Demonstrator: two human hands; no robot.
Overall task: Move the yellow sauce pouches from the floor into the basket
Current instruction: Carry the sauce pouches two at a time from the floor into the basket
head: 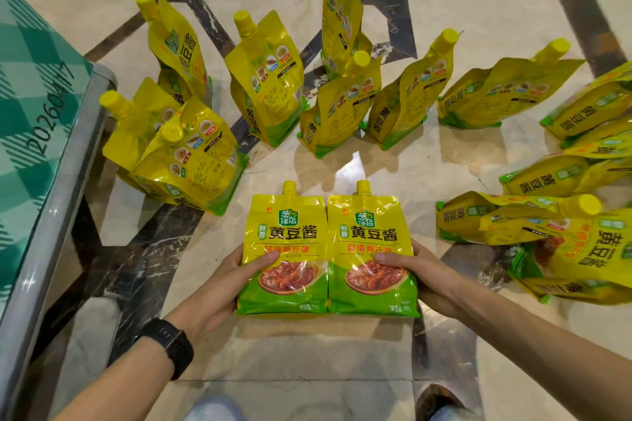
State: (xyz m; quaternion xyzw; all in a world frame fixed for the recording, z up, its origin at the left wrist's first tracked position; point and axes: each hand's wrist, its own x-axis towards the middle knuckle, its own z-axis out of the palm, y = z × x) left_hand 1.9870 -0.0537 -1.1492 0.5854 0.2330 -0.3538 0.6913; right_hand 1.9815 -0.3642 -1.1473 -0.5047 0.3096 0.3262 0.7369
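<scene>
Two yellow sauce pouches are held side by side above the floor, one in each hand, printed fronts up and caps pointing away from the person.

Far out to the left of the left hand lies a green checked cloth with a row of digits written on it, edged by a metal rim. A black watch sits on the left wrist. The left hand grasps the left pouch at its lower left edge: the thumb lies across the front, while the fingers go behind it and are hidden. Its right edge touches the right pouch, which the right hand grips the same way from the other side, thumb on the front just above the printed dish.

Beyond the hands, more pouches stand upright on the pale, dark-banded floor. A cluster stands ahead and to the left of the left hand, close to the metal rim, and a looser row runs straight ahead of both hands – several of these show their backs. To the right of the right hand, other pouches lie flat and overlapping, the nearest one blurred at the frame's edge.
</scene>
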